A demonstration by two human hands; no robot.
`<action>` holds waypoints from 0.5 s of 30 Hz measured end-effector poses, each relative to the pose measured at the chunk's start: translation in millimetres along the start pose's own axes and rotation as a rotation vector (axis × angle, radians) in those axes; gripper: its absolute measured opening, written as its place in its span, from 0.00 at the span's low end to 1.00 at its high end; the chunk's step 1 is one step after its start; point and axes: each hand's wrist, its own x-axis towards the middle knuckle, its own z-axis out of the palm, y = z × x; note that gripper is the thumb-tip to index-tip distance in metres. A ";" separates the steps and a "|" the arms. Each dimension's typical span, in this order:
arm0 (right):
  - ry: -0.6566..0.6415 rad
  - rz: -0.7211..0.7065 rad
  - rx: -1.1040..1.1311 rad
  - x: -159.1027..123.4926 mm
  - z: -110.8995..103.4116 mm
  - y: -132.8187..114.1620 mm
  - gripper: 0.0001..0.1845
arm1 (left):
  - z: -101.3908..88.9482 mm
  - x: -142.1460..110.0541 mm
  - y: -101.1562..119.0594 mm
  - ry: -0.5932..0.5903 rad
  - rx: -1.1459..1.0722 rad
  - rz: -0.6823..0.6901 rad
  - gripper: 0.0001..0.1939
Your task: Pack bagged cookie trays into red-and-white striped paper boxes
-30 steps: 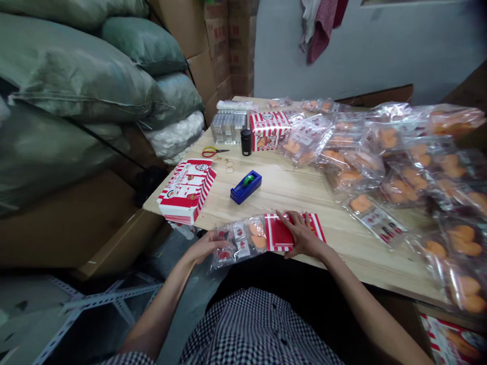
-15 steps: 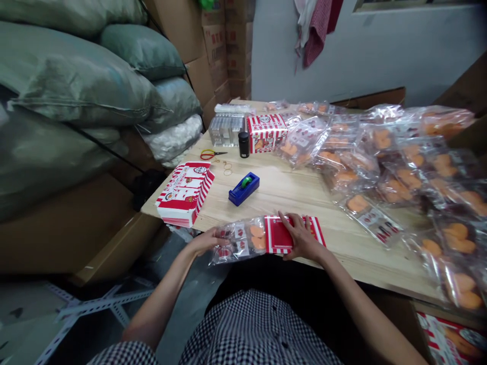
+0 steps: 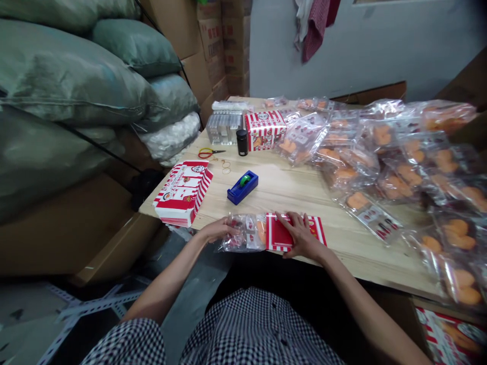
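A flat red-and-white striped box (image 3: 317,229) lies at the near edge of the wooden table (image 3: 297,190). My right hand (image 3: 300,238) rests flat on it, fingers spread. A clear plastic packet (image 3: 247,233) with small red items and an orange piece sticks out of the box's left end, partly inside. My left hand (image 3: 218,230) grips the packet's left end with curled fingers.
A blue tape dispenser (image 3: 242,187) sits just behind the box. A stack of striped flat boxes (image 3: 183,192) lies at the left edge. Scissors (image 3: 209,151), rubber bands, a black jar (image 3: 241,142) and an upright striped box (image 3: 265,130) stand further back. Several filled packets (image 3: 399,167) cover the right side.
My left hand has pushed the clear packet rightward, further into the striped box; less of it shows now. My right hand has stayed on the box.
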 end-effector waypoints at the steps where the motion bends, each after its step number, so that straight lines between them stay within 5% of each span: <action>1: -0.001 -0.003 0.000 -0.2 0.4 1.2 0.78 | -0.2 1.4 -0.8 -0.003 0.000 0.003 0.20; 9: -0.003 -0.005 0.029 -5.3 -3.6 -3.3 0.75 | -25.1 5.0 5.5 -0.090 0.081 0.006 0.14; 15: -0.009 -0.006 0.005 -5.9 -1.3 -11.6 0.73 | 9.2 33.0 1.1 -0.045 0.034 0.092 0.24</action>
